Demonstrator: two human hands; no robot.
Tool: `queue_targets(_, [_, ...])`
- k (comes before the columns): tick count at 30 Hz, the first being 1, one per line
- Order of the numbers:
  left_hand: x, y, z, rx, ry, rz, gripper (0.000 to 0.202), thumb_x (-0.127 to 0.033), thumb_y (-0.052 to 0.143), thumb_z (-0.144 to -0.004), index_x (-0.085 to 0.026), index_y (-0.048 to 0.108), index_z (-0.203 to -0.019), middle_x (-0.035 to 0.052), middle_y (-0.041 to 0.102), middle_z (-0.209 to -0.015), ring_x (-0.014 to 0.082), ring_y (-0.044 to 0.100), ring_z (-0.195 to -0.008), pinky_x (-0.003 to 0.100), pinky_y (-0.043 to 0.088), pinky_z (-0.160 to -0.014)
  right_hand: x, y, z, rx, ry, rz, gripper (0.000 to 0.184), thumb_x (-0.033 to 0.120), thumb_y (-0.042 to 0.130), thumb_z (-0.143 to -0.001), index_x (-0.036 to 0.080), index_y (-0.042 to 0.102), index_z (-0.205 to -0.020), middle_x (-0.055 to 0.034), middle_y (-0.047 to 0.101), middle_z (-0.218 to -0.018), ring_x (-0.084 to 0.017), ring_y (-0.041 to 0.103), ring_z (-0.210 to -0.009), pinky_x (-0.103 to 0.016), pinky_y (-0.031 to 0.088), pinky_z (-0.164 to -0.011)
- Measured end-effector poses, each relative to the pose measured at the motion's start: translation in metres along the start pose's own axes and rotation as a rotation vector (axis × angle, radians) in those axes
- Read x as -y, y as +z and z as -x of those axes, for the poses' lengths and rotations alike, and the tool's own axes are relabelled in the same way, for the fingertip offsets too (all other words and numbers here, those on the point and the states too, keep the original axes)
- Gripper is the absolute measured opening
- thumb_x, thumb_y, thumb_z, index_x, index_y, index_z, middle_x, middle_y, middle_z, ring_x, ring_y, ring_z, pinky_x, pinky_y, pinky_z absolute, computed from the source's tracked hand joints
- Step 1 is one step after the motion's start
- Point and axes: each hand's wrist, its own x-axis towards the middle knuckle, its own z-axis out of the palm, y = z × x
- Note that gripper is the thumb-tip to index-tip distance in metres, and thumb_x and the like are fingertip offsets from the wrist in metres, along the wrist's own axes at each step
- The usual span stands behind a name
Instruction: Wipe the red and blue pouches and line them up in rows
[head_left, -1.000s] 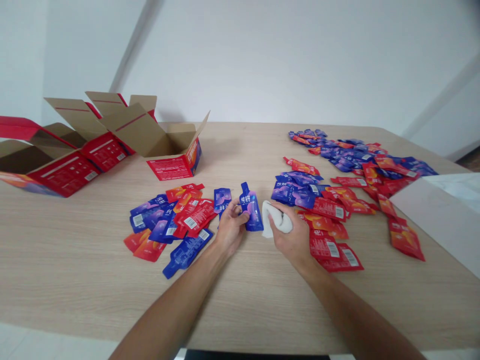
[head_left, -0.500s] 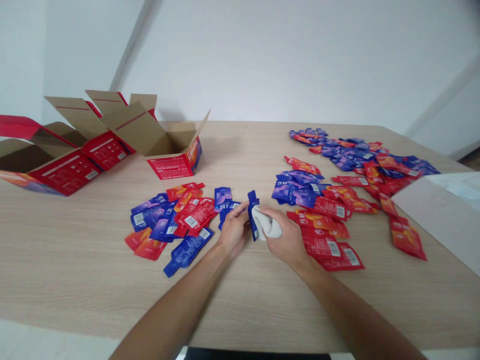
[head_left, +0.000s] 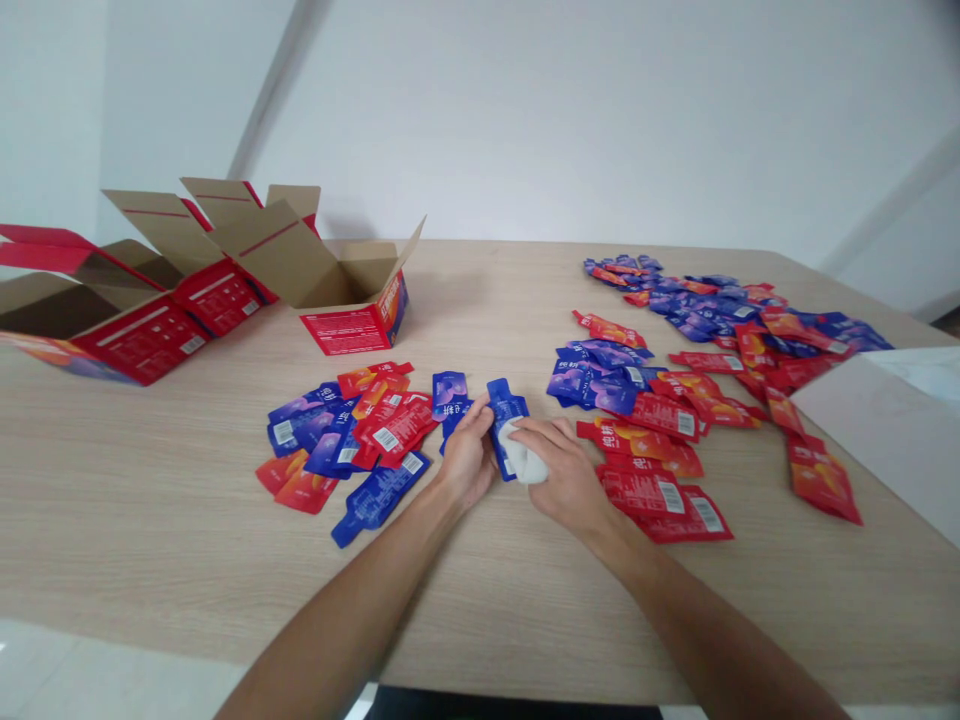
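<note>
My left hand (head_left: 466,455) pinches a blue spouted pouch (head_left: 505,405) by its left edge, just above the wooden table (head_left: 480,570). My right hand (head_left: 564,472) is closed round a crumpled white cloth (head_left: 523,462) and presses it against the lower part of that pouch. Left of my hands lies a small heap of red and blue pouches (head_left: 352,435). To the right lies a bigger spread of the same pouches (head_left: 660,420).
Several open red cardboard boxes (head_left: 330,290) stand at the back left. More pouches (head_left: 720,305) lie scattered at the back right. A white sheet (head_left: 877,420) covers the table's right edge.
My right hand brought the white cloth leftward onto the blue pouch, which turned in my left hand so its back now faces me.
</note>
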Motion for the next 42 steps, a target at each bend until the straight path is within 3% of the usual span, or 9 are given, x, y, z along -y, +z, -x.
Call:
queue_targets(4, [0.001,0.002,0.002,-0.011,-0.062,-0.013,0.032,-0.019,0.064,-0.087,-0.021,0.066,-0.119,0.0059,0.072,-0.099,0.0177,0.068,-0.085,0.032,0.056,-0.082,-0.005,-0.003,-0.002,-0.067,0.014,0.022,0.067,-0.004,0.051,-0.065,0.023,0.064,-0.126,-0.0069,0.064,-0.134,-0.028,0.056,-0.119,-0.045,0.047,-0.102])
queue_targets(10, [-0.006,0.002,0.001,-0.014,-0.043,0.008,0.030,-0.017,0.060,-0.089,-0.020,0.065,-0.118,0.0068,0.071,-0.101,0.0171,0.068,-0.085,0.032,0.056,-0.082,0.000,-0.002,-0.002,0.044,-0.061,-0.081,0.072,-0.003,0.052,-0.058,0.025,0.065,-0.123,-0.0039,0.067,-0.128,-0.026,0.058,-0.114,-0.042,0.051,-0.096])
queue_targets(16, [-0.002,0.004,0.005,-0.045,-0.136,0.001,0.028,-0.015,0.060,-0.089,-0.019,0.066,-0.116,0.0066,0.071,-0.099,0.0162,0.067,-0.084,0.030,0.057,-0.080,-0.007,-0.007,-0.004,-0.095,0.057,0.015,0.067,-0.003,0.053,-0.062,0.025,0.066,-0.122,-0.0052,0.067,-0.128,-0.027,0.058,-0.117,-0.045,0.050,-0.099])
queue_targets(22, [-0.001,0.002,0.003,-0.058,-0.118,0.002,0.029,-0.012,0.059,-0.087,-0.018,0.066,-0.115,0.0074,0.071,-0.096,0.0188,0.068,-0.084,0.035,0.057,-0.081,-0.010,-0.003,-0.004,-0.004,0.012,-0.025,0.066,-0.003,0.055,-0.062,0.025,0.067,-0.119,-0.0049,0.070,-0.123,-0.027,0.060,-0.111,-0.043,0.053,-0.094])
queue_targets(27, [-0.004,0.008,0.010,0.109,-0.213,-0.026,0.026,-0.022,0.063,-0.087,-0.017,0.069,-0.112,0.0095,0.072,-0.104,0.0224,0.069,-0.094,0.035,0.056,-0.085,-0.014,-0.004,-0.004,-0.107,0.086,0.024,0.067,-0.003,0.052,-0.062,0.024,0.066,-0.121,-0.0062,0.069,-0.126,-0.028,0.058,-0.115,-0.046,0.050,-0.099])
queue_targets(31, [-0.007,0.010,0.011,0.186,-0.261,-0.054,0.030,-0.031,0.065,-0.086,-0.015,0.071,-0.111,0.0097,0.073,-0.103,0.0237,0.068,-0.096,0.034,0.054,-0.087,-0.009,0.000,-0.003,-0.025,0.018,-0.042,0.063,-0.002,0.054,-0.064,0.023,0.066,-0.121,-0.0072,0.068,-0.126,-0.027,0.060,-0.114,-0.045,0.051,-0.098])
queue_targets(34, [-0.006,0.008,0.006,0.147,-0.188,-0.074,0.033,-0.030,0.066,-0.084,-0.014,0.072,-0.113,0.0099,0.074,-0.103,0.0230,0.068,-0.096,0.032,0.052,-0.087,-0.002,0.004,-0.003,0.081,-0.023,-0.123,0.065,-0.003,0.055,-0.062,0.025,0.067,-0.119,-0.0051,0.070,-0.122,-0.025,0.061,-0.109,-0.043,0.052,-0.095])
queue_targets(38, [-0.006,0.004,0.003,0.039,-0.009,-0.239,0.047,-0.014,0.065,-0.074,-0.019,0.071,-0.121,0.0069,0.074,-0.107,0.0224,0.067,-0.099,0.031,0.050,-0.087,0.002,0.005,-0.003,0.093,-0.015,-0.141,0.064,-0.004,0.054,-0.060,0.025,0.067,-0.116,-0.0047,0.071,-0.120,-0.024,0.063,-0.105,-0.041,0.051,-0.092])
queue_targets(42, [-0.018,-0.002,0.002,0.130,0.355,-0.629,0.072,0.005,0.055,-0.061,-0.027,0.070,-0.124,0.0048,0.064,-0.133,0.0255,0.054,-0.126,0.036,0.040,-0.108,-0.004,0.007,-0.003,0.086,0.046,-0.084,0.060,-0.006,0.054,-0.060,0.023,0.068,-0.111,-0.0059,0.073,-0.113,-0.024,0.064,-0.100,-0.039,0.051,-0.088])
